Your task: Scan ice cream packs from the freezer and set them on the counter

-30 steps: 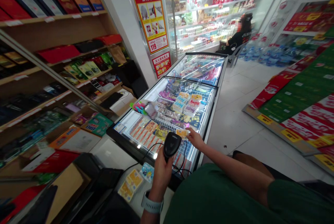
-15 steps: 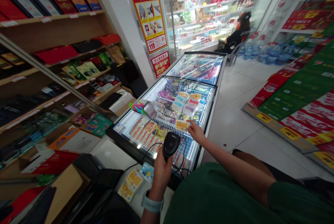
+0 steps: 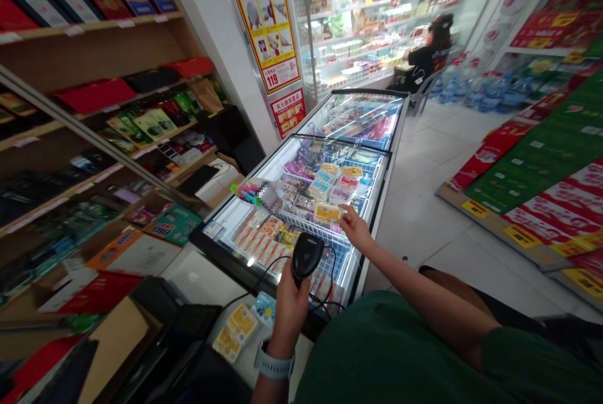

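Note:
A black handheld scanner with a cable is in my left hand, its head raised over the near end of the glass-topped freezer. My right hand pinches the right edge of a yellow-and-white package above the freezer glass. Beyond it, several similar packages in blue, red and purple lie together on the freezer. Yellow packages and a blue package rest on the white counter to the left of my left wrist.
Shelves with boxes stand at the left. A colourful bundle lies on the freezer's left edge. Green and red cartons are stacked at the right. A person sits on a chair beyond the freezer, near bottled water.
My right hand and the yellow-and-white package have moved slightly up and away from me. The scanner has shifted a little up and left. The seated person's posture has changed slightly.

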A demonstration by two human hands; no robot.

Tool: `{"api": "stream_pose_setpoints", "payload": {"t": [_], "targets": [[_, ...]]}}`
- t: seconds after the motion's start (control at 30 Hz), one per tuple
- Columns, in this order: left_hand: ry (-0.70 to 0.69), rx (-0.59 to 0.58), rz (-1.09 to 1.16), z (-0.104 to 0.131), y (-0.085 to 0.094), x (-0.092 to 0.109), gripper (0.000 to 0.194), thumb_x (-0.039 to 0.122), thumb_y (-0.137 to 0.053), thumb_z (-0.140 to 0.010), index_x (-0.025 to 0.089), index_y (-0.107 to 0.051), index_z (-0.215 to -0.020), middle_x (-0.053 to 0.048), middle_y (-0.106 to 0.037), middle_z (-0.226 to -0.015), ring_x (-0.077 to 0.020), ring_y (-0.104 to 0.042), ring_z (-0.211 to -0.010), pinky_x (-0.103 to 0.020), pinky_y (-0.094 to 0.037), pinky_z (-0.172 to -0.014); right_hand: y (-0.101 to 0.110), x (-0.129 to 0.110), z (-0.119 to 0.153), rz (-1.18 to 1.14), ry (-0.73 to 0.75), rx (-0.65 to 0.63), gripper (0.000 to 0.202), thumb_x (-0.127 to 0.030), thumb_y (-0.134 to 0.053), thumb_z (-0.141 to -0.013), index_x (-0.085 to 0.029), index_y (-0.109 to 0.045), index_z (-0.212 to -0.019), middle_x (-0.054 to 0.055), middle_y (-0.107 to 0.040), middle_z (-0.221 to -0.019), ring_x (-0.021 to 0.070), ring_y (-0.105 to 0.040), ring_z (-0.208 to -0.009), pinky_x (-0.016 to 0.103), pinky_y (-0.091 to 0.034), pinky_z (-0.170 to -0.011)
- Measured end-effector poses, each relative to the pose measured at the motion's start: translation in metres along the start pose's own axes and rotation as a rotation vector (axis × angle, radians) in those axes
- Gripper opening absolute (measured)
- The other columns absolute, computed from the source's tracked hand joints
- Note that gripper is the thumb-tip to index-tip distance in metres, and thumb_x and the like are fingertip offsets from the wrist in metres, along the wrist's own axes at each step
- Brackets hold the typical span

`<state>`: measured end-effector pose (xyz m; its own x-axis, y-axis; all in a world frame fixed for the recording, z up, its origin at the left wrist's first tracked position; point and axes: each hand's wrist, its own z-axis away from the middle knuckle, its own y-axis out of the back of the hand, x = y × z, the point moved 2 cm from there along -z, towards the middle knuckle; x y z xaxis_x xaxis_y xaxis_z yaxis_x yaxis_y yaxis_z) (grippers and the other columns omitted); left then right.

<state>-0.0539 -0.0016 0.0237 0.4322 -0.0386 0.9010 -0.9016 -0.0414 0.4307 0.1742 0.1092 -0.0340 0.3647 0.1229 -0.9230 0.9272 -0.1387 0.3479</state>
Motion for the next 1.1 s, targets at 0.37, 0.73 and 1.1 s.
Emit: {"api": "stream_pose_setpoints", "payload": {"t": [0.37,0.73,1.1], "targets": [[-0.02,0.022,0.014,-0.001,0.001,0.003,0.044,0.029,-0.056,-0.08,0.012,-0.052,-0.121,-0.016,-0.061,-0.117,-0.0289,-0.056,-0.113,-0.044,-0.042,-0.097,0.002,-0.009,-0.004,0.012,0.041,0.013,0.041,-0.03,-0.048,-0.085,-0.026,-0.043,-0.125,-0.004,-0.057,-0.073,0.0147,-0.058,-0.065,0.026,-0.048,-0.062],[-0.034,-0.001,0.0,0.001,0.001,0.005,0.044,0.025,-0.054,-0.081,0.014,-0.05,-0.123,-0.014,-0.06,-0.115,-0.0264,-0.055,-0.111,-0.041,-0.041,-0.097,0.005,-0.016,-0.004,0.014,-0.001,0.001,0.041,-0.032,-0.048,-0.084,-0.026,-0.044,-0.124,-0.003,-0.056,-0.072,0.0154,-0.056,-0.063,0.027,-0.046,-0.062],[-0.04,-0.006,0.018,0.001,0.0,0.006,0.046,0.025,-0.055,-0.081,0.014,-0.05,-0.125,-0.014,-0.06,-0.117,-0.0259,-0.056,-0.112,-0.04,-0.041,-0.097,0.004,-0.011,-0.005,0.046,0.045,0.026,0.04,-0.031,-0.047,-0.085,-0.025,-0.044,-0.125,-0.004,-0.056,-0.071,0.0139,-0.056,-0.061,0.025,-0.045,-0.06]]}}
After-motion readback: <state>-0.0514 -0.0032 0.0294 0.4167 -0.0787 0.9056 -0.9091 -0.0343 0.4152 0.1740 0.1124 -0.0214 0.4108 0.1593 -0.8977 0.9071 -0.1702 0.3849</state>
